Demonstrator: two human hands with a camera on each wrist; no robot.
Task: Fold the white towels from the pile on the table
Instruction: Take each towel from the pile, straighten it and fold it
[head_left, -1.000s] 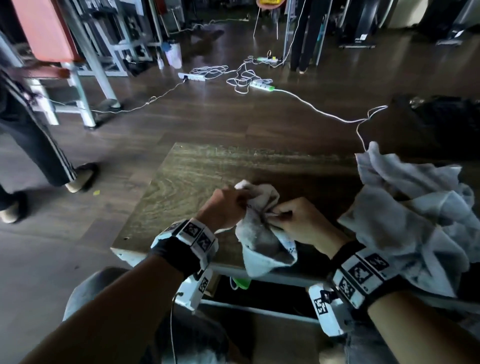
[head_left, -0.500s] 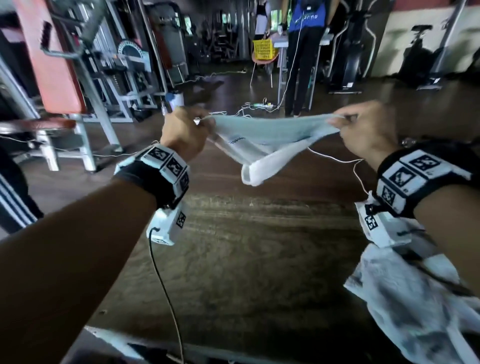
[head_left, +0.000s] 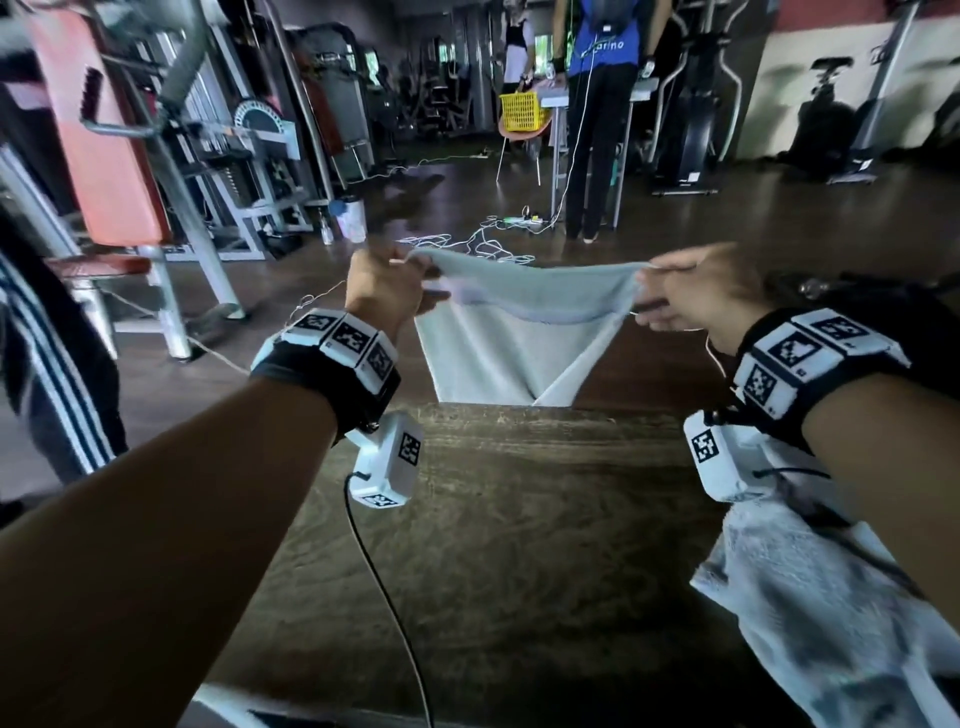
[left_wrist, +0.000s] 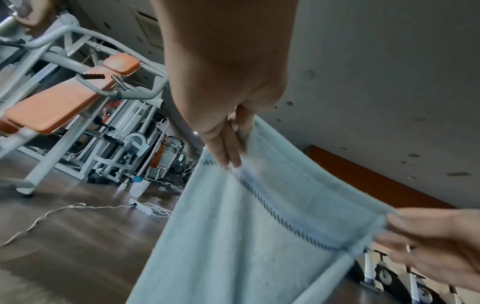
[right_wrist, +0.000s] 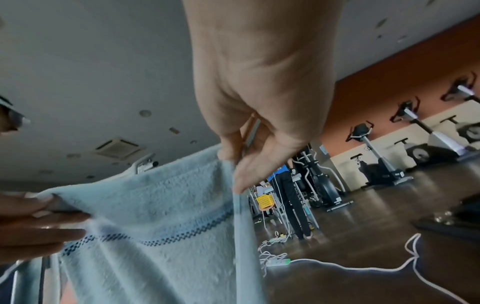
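A pale, soft terry towel with a dark chequered stripe woven near its top hem hangs spread in the air beyond the far edge of the dark wood-grain worktop, its lower edge dipping out of sight behind that edge. The left hand pinches the towel's upper left corner between thumb and fingers, and the left wrist view shows its fingers lying along the hem just above the stripe. The right hand pinches the upper right corner in the same way; in the right wrist view its thumb and fingers close on the folded-over edge of the cloth. Between the two hands the top hem sags a little, and the right side of the towel is doubled inward so that the hanging cloth narrows toward the worktop's far edge. Both hands are raised above the worktop and well apart from each other, each wrist wearing a black band with white coded marker blocks and a white camera box slung below. On the right part of the worktop, under the right forearm, lies a crumpled pile of white towels that spills toward the near right corner. Past the worktop, on the dark wooden floor, white cables and power strips lie tangled, a person in a blue top stands by a narrow stand with a yellow plastic basket beside it, and grey-framed gym machines with orange pads stand off to the left.
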